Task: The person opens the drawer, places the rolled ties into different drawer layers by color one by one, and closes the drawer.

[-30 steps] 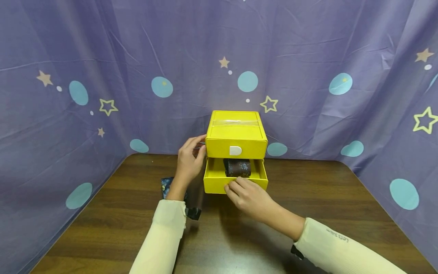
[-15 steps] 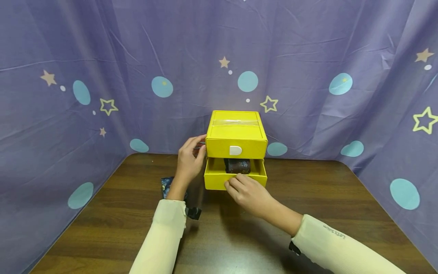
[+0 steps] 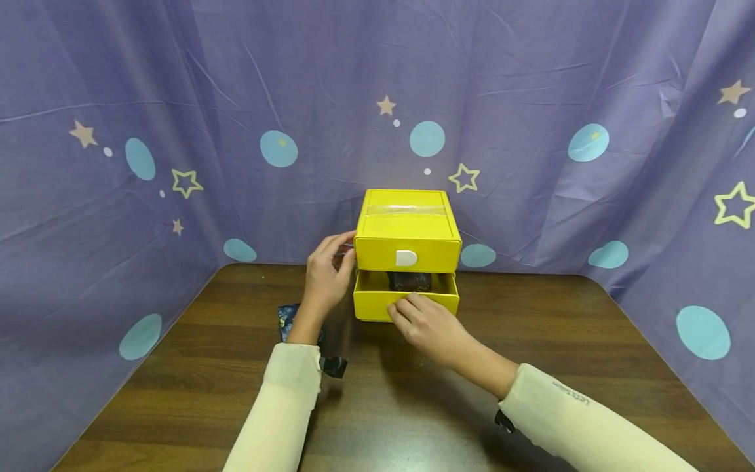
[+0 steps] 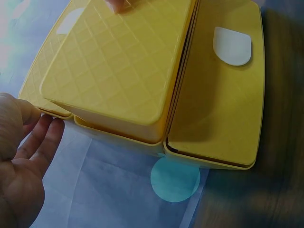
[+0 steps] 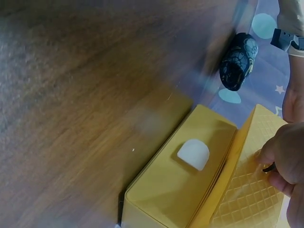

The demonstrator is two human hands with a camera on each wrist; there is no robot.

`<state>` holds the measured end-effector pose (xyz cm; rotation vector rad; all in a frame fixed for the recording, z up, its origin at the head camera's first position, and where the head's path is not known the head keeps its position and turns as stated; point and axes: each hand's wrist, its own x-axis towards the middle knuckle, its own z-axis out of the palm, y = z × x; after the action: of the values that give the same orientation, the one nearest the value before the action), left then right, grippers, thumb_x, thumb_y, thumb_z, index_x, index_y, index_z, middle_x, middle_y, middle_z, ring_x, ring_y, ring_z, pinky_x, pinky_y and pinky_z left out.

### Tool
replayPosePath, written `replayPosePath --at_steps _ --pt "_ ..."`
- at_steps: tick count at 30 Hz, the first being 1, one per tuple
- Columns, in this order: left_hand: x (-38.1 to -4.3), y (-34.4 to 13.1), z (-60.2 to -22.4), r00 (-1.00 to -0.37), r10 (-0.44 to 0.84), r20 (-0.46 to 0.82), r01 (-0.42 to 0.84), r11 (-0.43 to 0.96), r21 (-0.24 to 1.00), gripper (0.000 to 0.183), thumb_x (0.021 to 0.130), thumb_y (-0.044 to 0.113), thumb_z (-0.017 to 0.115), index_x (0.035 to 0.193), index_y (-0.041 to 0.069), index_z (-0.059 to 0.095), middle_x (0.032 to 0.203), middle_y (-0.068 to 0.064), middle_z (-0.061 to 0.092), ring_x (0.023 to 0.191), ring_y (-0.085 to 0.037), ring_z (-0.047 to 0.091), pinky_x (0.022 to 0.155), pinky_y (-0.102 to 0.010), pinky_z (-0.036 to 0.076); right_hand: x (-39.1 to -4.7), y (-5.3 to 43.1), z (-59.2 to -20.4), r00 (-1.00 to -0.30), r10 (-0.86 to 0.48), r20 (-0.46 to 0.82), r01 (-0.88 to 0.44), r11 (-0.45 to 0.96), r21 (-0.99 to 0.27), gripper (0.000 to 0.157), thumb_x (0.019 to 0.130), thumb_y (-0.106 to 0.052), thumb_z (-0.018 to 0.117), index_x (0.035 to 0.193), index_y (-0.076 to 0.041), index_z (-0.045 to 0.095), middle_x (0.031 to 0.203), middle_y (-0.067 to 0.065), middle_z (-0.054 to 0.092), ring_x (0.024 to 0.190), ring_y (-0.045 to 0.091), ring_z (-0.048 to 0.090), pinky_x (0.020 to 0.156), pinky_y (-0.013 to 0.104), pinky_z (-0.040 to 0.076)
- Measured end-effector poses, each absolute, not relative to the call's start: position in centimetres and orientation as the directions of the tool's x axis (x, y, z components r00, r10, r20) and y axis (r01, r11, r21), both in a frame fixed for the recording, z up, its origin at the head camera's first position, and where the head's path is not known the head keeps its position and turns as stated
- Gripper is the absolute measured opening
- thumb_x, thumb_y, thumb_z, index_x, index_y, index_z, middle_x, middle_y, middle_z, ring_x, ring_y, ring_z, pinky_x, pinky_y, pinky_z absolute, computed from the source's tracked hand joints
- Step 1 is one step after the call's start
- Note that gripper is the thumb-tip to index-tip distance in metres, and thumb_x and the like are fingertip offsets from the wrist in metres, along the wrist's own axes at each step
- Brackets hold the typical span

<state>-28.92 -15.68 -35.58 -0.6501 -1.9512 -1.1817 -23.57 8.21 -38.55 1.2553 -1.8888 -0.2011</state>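
In the head view a yellow drawer cabinet stands at the table's back. Its middle drawer is pulled partly out. Inside lies a dark, patterned cloth roll, partly hidden by the drawer front. My right hand has curled fingers at that front; the right wrist view shows thumb and finger pinching there, with a small dark piece between them. Whatever tab they cover is hidden. My left hand steadies the cabinet's left side, its fingers touching the edge by the top drawer, not wrapped around anything.
A second dark blue patterned roll lies on the wooden table, left of the cabinet and partly behind my left wrist. The lower drawer, with a white tab, is closed. A purple curtain hangs behind the cabinet.
The middle drawer has slid inward with my right hand moving along at its front. Less of the cloth roll shows. My left hand has stayed at the cabinet's side.
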Motion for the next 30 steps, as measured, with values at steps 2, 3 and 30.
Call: replayPosePath --at_steps 2,3,30 --pt "-28.9 -15.7 -35.6 -0.591 0.041 0.805 0.733 0.445 0.515 0.034 0.101 0.000 0.061 0.135 0.004 0.066 0.122 -0.013 0.066 0.102 -0.026 0.067 0.082 -0.037 0.062 -23.8 8.2 -38.6 -0.150 -0.820 0.552 -0.680 0.491 0.544 0.037 0.109 0.004 0.035 0.116 0.003 0.071 0.099 0.012 0.066 0.088 0.025 0.060 0.079 0.029 0.056" --pt "-28.9 -15.7 -35.6 -0.592 0.041 0.805 0.732 0.445 0.516 0.034 0.101 0.000 0.061 0.135 0.005 0.066 0.122 -0.013 0.066 0.102 -0.025 0.067 0.082 -0.036 0.062 -23.9 8.2 -38.6 -0.151 -0.820 0.552 -0.676 0.493 0.548 0.041 0.110 0.004 0.031 0.116 0.003 0.071 0.099 0.012 0.067 0.088 0.025 0.060 0.079 0.029 0.056" --pt "-29.1 -15.7 -35.7 -0.582 0.031 0.813 0.738 0.440 0.512 0.034 0.100 0.000 0.063 0.134 0.005 0.067 0.121 -0.014 0.066 0.101 -0.027 0.068 0.079 -0.046 0.062 -25.3 8.1 -38.9 -0.224 -0.823 0.522 -0.641 0.528 0.557 0.034 0.091 -0.001 0.075 0.124 0.002 0.069 0.105 0.012 0.066 0.093 0.026 0.060 0.083 0.030 0.056"
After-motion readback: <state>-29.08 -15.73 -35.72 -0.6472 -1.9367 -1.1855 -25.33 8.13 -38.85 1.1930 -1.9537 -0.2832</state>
